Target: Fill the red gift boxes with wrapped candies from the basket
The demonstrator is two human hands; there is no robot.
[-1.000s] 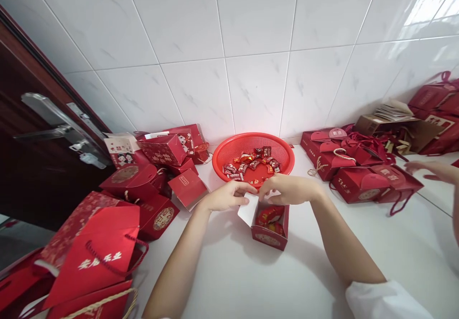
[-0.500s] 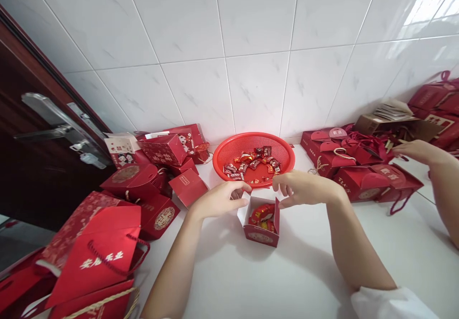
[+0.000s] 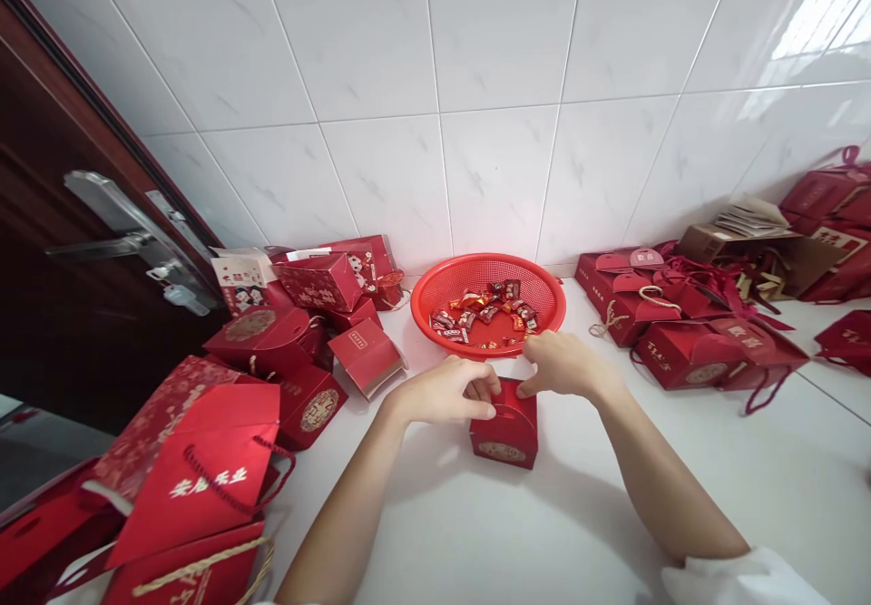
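Observation:
A small dark red gift box [image 3: 504, 443] with a gold round emblem stands upright on the white tabletop in front of me. Its top flaps are folded inward, so its contents are out of sight. My left hand [image 3: 450, 391] pinches the near flap at the box's left side, thumb in front and fingers curled behind. From the right, my right hand [image 3: 566, 365] has curled fingers and its thumb pressed on the top flap. Just beyond both hands sits a red plastic basket [image 3: 418, 307] with several wrapped candies [image 3: 487, 313] in it.
Red gift boxes [image 3: 272, 342] and handled bags [image 3: 204, 469] are piled on the left, near a dark door [image 3: 41, 315]. More red boxes [image 3: 687, 351] stand right, before an open cardboard box [image 3: 817, 260]. A tiled wall [image 3: 504, 170] closes the back.
The box's flaps have come down over the wrapped items that showed inside. Both my hands have moved onto its top. Another person's arm at the right has left the view.

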